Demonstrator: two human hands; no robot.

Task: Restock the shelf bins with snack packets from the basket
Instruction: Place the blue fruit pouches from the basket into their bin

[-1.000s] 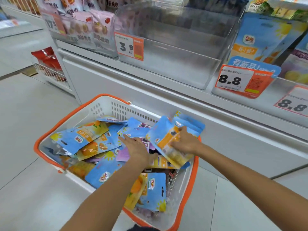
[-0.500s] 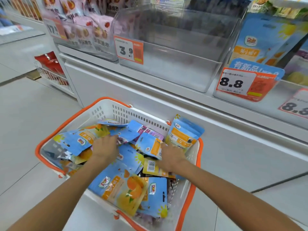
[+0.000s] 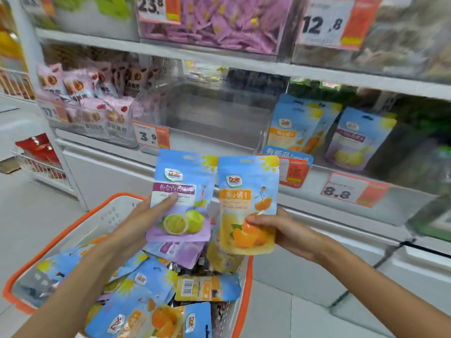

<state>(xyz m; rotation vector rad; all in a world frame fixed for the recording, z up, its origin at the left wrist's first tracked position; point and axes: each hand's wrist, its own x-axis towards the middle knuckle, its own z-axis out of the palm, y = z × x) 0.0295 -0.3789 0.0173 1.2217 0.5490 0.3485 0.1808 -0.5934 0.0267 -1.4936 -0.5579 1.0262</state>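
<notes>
I am looking across from the left, and my left hand (image 3: 133, 225) is holding the purple packet (image 3: 179, 198) upright over the basket (image 3: 80, 217), its long side running up and down, the thumb lying across the printed front and the fingers hidden behind it. The grip is closing on the packet's left edge and lower half, with the forearm coming up from the lower left. Just beside it, and perhaps touching along one edge, the orange packet (image 3: 247, 203) is standing the same way up, and my right hand (image 3: 290, 231) is pinching its lower right corner, thumb on the front over the fruit picture, the forearm reaching in from the lower right. Below both, more packets are lying loose in a heap in the basket.

The clear bin (image 3: 210, 118) straight ahead and above the packets is showing nothing inside that I can make out. To its right, matching orange and purple packets are already standing in the right-hand bin (image 3: 314, 167). I am judging that the shelf lies up and forward from both hands, that the right hand is the nearer one to the matching stock, and that each packet is already standing the way the shelved ones are standing, so little turning should be needed
</notes>
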